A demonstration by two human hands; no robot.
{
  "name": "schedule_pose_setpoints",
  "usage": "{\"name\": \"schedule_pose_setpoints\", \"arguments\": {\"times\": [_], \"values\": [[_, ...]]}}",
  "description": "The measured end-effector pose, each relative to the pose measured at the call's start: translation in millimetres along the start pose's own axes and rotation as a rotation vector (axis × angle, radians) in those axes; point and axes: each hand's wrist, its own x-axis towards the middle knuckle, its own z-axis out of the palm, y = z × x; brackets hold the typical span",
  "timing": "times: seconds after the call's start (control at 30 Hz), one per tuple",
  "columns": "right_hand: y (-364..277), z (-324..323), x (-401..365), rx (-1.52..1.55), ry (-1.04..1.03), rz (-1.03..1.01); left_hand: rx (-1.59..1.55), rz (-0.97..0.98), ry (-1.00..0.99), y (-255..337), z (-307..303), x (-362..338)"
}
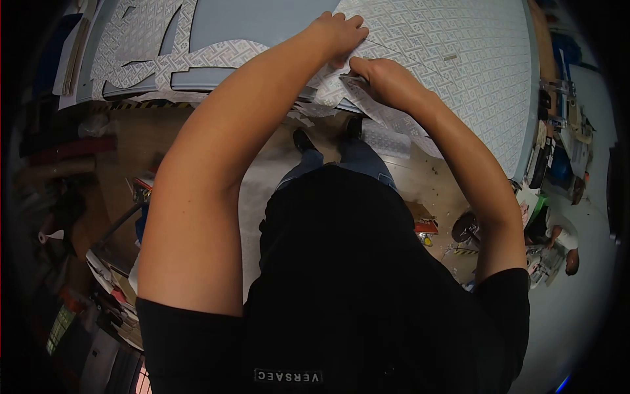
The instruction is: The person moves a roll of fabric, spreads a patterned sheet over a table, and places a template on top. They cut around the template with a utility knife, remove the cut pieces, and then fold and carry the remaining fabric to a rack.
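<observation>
A white and grey patterned sheet (459,85) covers much of the blue-grey table (236,23), with shapes cut out of it at the left. My left hand (340,38) rests on the sheet near the table's front edge, fingers bent and closed on it. Close beside it, my right hand (387,80) is closed in a pinch. A small dark thing shows at its fingertips, too small to name. Below this hand, a loose strip of the sheet (377,113) hangs over the edge. A short beige piece (450,57) lies on the sheet.
Tools and boxes crowd a surface beyond the table's right end. A person (562,241) is at the far right. Under the table edge are my feet (303,140) and sheet scraps on the floor (262,197). A red box (425,226) and a dark round object (465,226) stand lower right.
</observation>
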Motion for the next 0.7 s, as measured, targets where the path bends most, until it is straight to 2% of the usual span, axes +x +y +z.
{"name": "schedule_pose_setpoints", "arguments": {"times": [0.1,0.13,0.2,0.23,0.3,0.37,0.57,0.63,0.7], "values": [[-2.1,9.9,5.0,-0.025,0.020,0.033,0.016,0.035,-0.037,2.1,-21.0,-11.8],[-3.4,14.7,9.5,0.000,0.084,-0.009,0.014,0.040,-0.043,-5.6,0.8,-4.2],[-6.2,18.8,13.6,0.031,0.150,-0.055,0.026,0.151,0.266,-31.5,59.3,18.6],[-7.1,18.0,15.4,0.063,0.153,-0.059,0.031,0.147,0.264,-28.5,46.0,14.9],[-7.7,13.8,17.8,0.098,0.160,-0.073,-0.018,0.065,0.008,-13.0,4.0,1.6],[-8.1,9.5,16.4,0.117,0.062,-0.008,-0.021,0.063,-0.006,-10.4,1.8,0.4],[-4.8,23.1,26.1,0.182,0.048,0.033,-0.005,0.125,0.039,-23.6,6.6,2.7],[-0.5,33.1,20.2,0.236,0.105,0.021,-0.014,0.160,0.022,-19.5,7.8,-0.6],[3.4,39.5,14.6,0.325,0.289,-0.075,0.050,0.209,0.107,-19.4,4.6,3.5]]}}
